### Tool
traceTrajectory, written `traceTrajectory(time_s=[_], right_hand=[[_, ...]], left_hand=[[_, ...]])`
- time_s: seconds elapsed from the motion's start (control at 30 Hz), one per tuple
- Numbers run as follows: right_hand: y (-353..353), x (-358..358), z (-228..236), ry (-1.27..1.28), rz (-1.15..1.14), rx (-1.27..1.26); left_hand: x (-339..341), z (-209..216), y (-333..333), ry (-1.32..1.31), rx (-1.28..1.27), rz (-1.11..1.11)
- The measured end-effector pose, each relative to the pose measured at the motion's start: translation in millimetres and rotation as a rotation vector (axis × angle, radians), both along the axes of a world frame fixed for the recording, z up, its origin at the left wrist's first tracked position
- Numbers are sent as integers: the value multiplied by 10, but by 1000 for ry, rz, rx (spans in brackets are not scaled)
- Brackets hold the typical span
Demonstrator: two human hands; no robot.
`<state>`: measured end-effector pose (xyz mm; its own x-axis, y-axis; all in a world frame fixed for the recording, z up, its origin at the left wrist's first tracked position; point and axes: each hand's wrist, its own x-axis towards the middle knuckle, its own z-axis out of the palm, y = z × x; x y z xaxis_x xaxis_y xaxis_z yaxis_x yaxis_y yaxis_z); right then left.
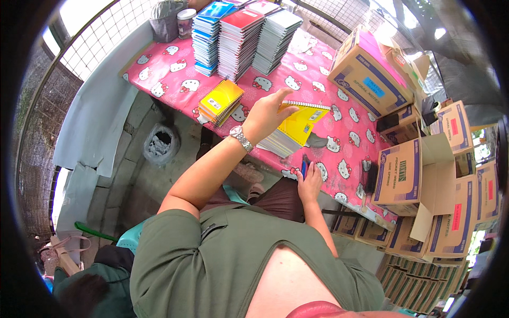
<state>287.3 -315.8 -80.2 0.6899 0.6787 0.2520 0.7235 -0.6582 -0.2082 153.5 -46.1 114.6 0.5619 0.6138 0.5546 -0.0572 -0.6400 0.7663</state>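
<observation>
A stack of spiral notebooks (pixel 281 144) with yellow covers stands near the front edge of the table. My left hand (pixel 268 116), a metal watch on its wrist, is at the stack's left corner. Its thumb lies over the yellow spiral notebook (pixel 305 119) on top and a finger is behind the wire edge; the other fingers are hidden. At the table's front edge my right hand (pixel 309 183) is closed round a slim blue and dark thing (pixel 305 163), perhaps a pen. A small grey patch (pixel 317 141) shows beside the stack's right side.
Smaller yellow notebooks (pixel 221 100) lie piled to the left. Tall piles of blue (pixel 208 40), red (pixel 238 42) and white (pixel 275 40) notebooks stand behind on the pink patterned tablecloth (pixel 183 98). Cardboard boxes (pixel 366 77) crowd the right. A bag-lined bin (pixel 161 144) is on the floor.
</observation>
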Motion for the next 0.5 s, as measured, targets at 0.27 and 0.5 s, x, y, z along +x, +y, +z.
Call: traceTrajectory(time_s=[0.27, 0.5], right_hand=[[541, -368, 1647, 453, 180, 643], [1038, -589, 2152, 147, 475, 604]], left_hand=[[-43, -23, 66, 109, -74, -46], [32, -149, 138, 71, -7, -102]])
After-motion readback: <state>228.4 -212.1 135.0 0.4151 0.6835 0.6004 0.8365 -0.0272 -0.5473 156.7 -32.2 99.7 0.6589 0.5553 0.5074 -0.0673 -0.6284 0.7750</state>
